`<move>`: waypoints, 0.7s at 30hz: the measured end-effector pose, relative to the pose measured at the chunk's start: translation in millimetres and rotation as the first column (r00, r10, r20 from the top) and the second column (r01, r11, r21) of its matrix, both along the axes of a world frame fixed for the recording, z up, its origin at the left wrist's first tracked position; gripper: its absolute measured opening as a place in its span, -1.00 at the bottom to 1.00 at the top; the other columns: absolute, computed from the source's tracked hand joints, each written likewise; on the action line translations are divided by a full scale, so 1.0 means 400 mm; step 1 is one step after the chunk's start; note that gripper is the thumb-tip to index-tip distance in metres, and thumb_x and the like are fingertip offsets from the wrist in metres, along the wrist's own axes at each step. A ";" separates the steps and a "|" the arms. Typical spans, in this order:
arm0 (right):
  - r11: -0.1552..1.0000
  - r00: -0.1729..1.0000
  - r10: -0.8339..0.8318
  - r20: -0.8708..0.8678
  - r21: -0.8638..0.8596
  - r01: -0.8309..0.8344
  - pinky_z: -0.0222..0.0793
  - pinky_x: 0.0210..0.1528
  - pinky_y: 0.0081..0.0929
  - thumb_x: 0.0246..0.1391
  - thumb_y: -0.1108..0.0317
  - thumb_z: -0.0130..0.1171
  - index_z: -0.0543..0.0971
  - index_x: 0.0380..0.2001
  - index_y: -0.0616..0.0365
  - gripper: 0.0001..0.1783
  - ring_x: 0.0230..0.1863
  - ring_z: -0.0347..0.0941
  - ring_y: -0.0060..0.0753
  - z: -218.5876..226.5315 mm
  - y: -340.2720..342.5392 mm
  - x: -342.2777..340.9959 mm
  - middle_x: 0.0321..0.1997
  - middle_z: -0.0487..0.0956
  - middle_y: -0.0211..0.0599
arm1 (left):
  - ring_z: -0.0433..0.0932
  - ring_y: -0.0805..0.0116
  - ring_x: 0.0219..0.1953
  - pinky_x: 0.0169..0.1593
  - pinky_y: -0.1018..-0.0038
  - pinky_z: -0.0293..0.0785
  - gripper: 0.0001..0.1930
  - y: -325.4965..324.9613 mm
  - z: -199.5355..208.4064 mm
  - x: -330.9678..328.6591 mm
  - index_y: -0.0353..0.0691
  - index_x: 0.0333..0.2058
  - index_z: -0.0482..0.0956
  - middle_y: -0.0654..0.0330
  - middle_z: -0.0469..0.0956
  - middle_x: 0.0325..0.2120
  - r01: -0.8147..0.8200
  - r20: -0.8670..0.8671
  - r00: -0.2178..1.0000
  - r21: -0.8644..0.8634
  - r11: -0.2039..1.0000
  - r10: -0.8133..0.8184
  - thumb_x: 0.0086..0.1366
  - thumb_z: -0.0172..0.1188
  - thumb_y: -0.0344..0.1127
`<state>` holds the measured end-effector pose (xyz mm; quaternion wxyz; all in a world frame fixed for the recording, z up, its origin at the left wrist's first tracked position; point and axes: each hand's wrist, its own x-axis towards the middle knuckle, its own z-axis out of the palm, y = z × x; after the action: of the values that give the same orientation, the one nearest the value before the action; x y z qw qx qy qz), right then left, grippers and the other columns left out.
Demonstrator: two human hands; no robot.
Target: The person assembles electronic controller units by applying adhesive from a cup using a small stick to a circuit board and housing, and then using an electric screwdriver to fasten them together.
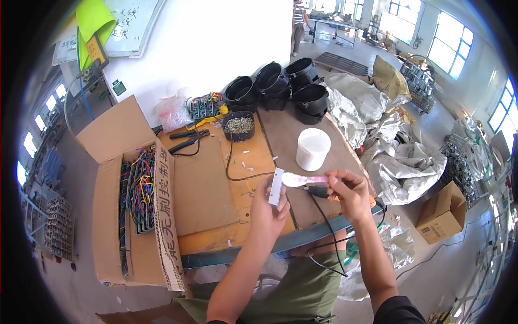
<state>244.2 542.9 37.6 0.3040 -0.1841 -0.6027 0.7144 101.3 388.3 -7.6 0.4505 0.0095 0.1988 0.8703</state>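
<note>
My left hand (264, 218) grips a small silver-white rectangular block (275, 187), held upright over the table's near edge. My right hand (350, 194) pinches a pink-handled tool (314, 180), whose white-coated end is close to the block; whether it is a brush or a spoon I cannot tell, nor whether the two touch. Under the pink handle a black-handled corded tool (318, 191) is partly hidden. Beyond my hands stands an open white plastic tub (313, 150).
An open cardboard box (162, 227) of wired controllers fills the table's left side. At the back are black buckets (241, 93) and a black dish of small pieces (239, 126). White sacks (402, 167) lie to the right, beside a cardboard box (442, 214) on the floor. Cords cross the table.
</note>
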 end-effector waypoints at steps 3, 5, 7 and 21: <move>0.994 1.000 0.020 -0.012 0.108 -0.019 0.40 -0.41 -0.66 0.21 0.50 0.22 0.64 -0.20 0.38 -0.84 -0.47 0.46 -0.66 -0.003 -0.060 -0.002 -0.49 0.57 -0.40 | 0.30 0.50 -0.77 -0.80 0.59 0.08 -0.70 -0.042 0.022 0.027 -0.20 -0.25 0.51 0.21 0.49 -0.53 -0.028 0.025 0.999 -0.029 0.999 0.029 0.48 -0.10 -0.12; 0.985 1.000 0.023 -0.010 0.168 -0.021 0.39 -0.41 -0.68 0.22 0.53 0.19 0.64 -0.24 0.37 -0.88 -0.47 0.44 -0.69 -0.014 -0.089 -0.005 -0.49 0.56 -0.43 | 0.28 0.51 -0.78 -0.80 0.59 0.06 -0.69 -0.066 0.037 0.041 -0.18 -0.29 0.52 0.23 0.50 -0.56 -0.054 0.039 0.998 -0.063 0.997 0.056 0.48 -0.09 -0.11; 0.987 0.998 0.056 0.008 0.148 -0.056 0.37 -0.43 -0.70 0.22 0.54 0.18 0.63 -0.26 0.37 -0.90 -0.48 0.43 -0.71 -0.018 -0.118 0.008 -0.49 0.54 -0.45 | 0.28 0.51 -0.79 -0.80 0.59 0.06 -0.70 -0.082 0.026 0.043 -0.16 -0.30 0.52 0.24 0.50 -0.57 -0.068 0.056 0.996 -0.058 0.996 0.071 0.48 -0.08 -0.11; 0.993 0.997 0.072 -0.004 0.096 -0.071 0.31 -0.49 -0.71 0.21 0.56 0.16 0.65 -0.28 0.39 -0.88 -0.53 0.38 -0.74 -0.007 -0.172 0.020 -0.54 0.51 -0.46 | 0.25 0.50 -0.81 -0.80 0.59 0.06 -0.70 -0.150 0.022 0.066 -0.16 -0.25 0.45 0.24 0.49 -0.49 -0.078 0.018 0.997 -0.077 0.994 0.079 0.48 -0.08 -0.06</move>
<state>252.1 473.9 34.7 0.2890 -0.1450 -0.6412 0.6960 127.6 328.1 1.4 0.4181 -0.0248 0.2273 0.8792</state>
